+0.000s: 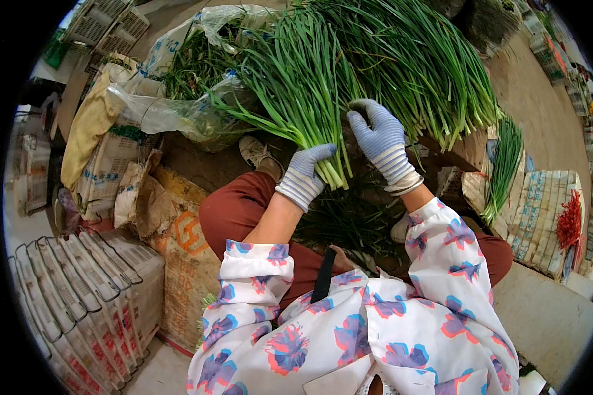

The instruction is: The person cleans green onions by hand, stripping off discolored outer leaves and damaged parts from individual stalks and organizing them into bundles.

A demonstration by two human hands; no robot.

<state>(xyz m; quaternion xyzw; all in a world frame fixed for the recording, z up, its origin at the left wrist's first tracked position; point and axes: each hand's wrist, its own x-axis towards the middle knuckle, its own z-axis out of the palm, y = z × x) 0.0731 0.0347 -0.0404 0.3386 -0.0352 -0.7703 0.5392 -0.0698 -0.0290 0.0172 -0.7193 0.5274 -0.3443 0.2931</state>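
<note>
My left hand (308, 176), in a striped grey-blue knit glove, is closed around the pale stem ends of a bunch of garlic chives (296, 85). The long green leaves fan out away from me. Just right of that bunch is my right hand (380, 137), in a matching glove. Its thumb and forefinger are bent and slightly apart, close to the leaves, with nothing visible between them. A larger pile of garlic chives (418, 59) lies beyond it, stem ends toward me. Loose green leaves (349, 220) are scattered on the ground between my legs.
A clear plastic bag (155, 108) with leaf scraps stands at the far left. White plastic crates (92, 296) are stacked at near left, beside a printed cardboard sheet (184, 263). At right lie a smaller chive bunch (505, 168), a pale box (540, 214) and red ties (569, 224).
</note>
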